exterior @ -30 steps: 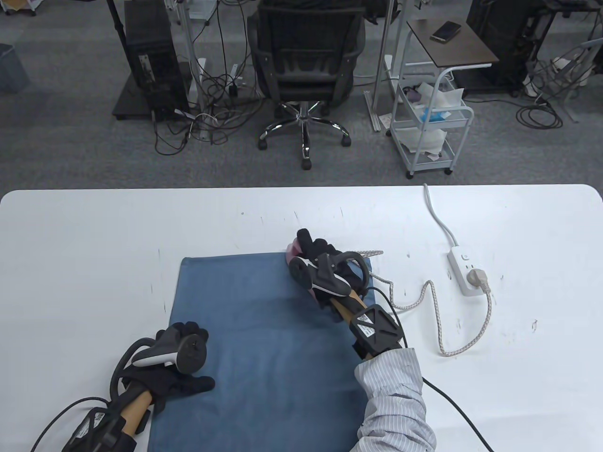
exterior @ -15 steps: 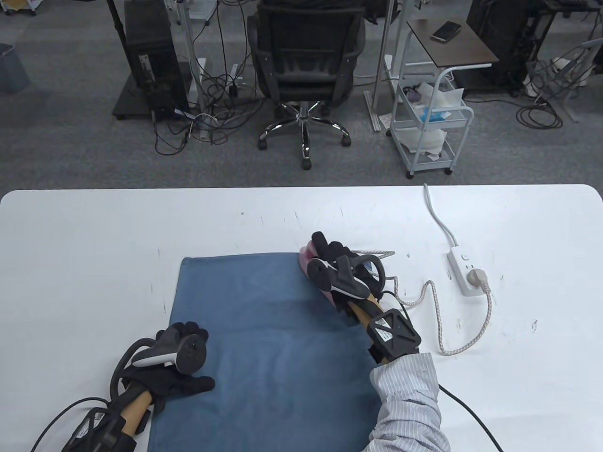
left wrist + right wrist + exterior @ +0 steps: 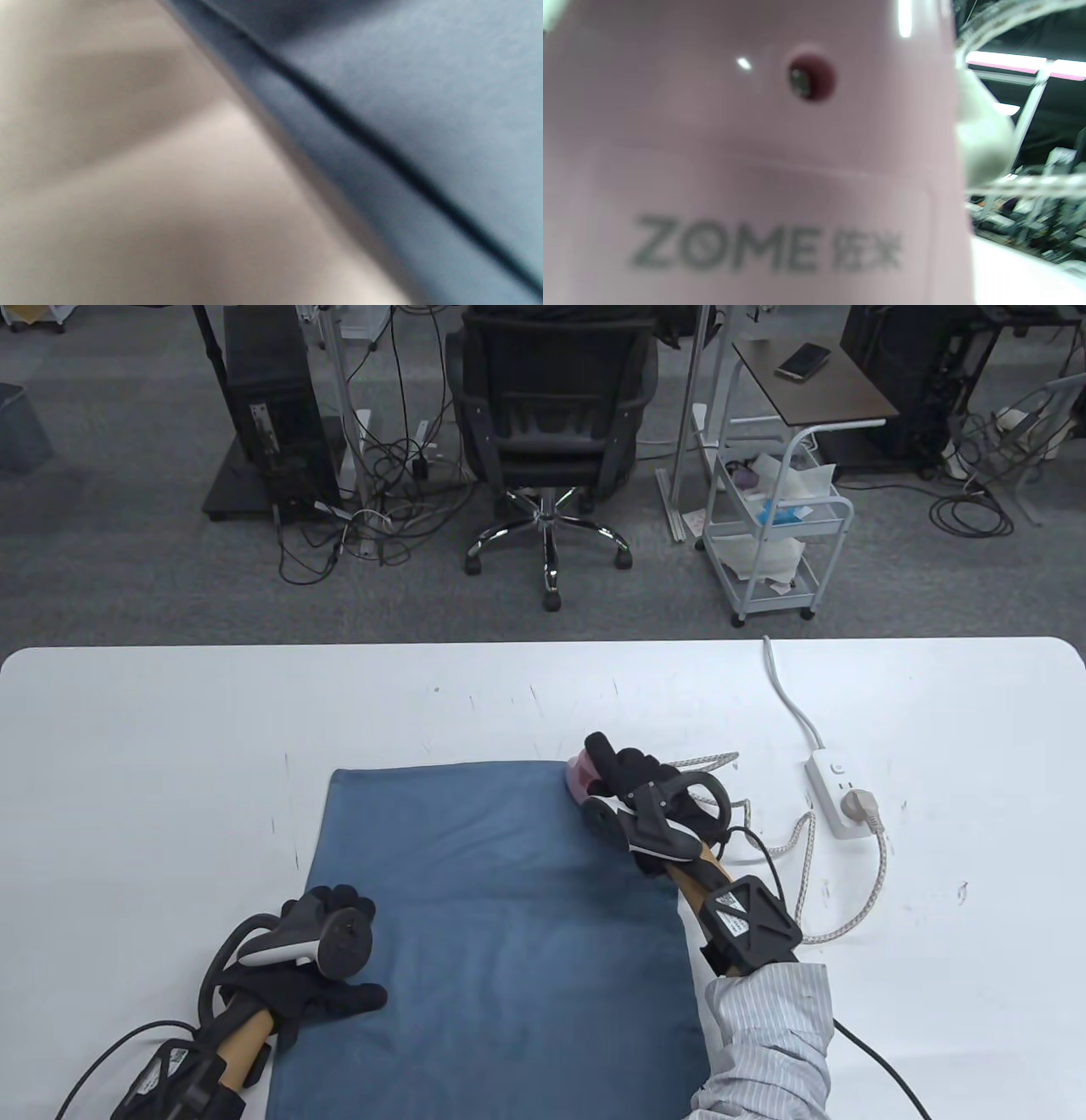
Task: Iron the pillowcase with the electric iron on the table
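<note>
Right hand slid iron rightward — off pillowcase.

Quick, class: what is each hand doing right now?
Left hand: open, fingers resting flat on the blue pillowcase.
Right hand: gripping the pink iron at the pillowcase's far right corner.

- Table view looks down from above onto the table.
- Left wrist view hugs the pillowcase, blurred.
- Right wrist view presses against the iron.
</note>
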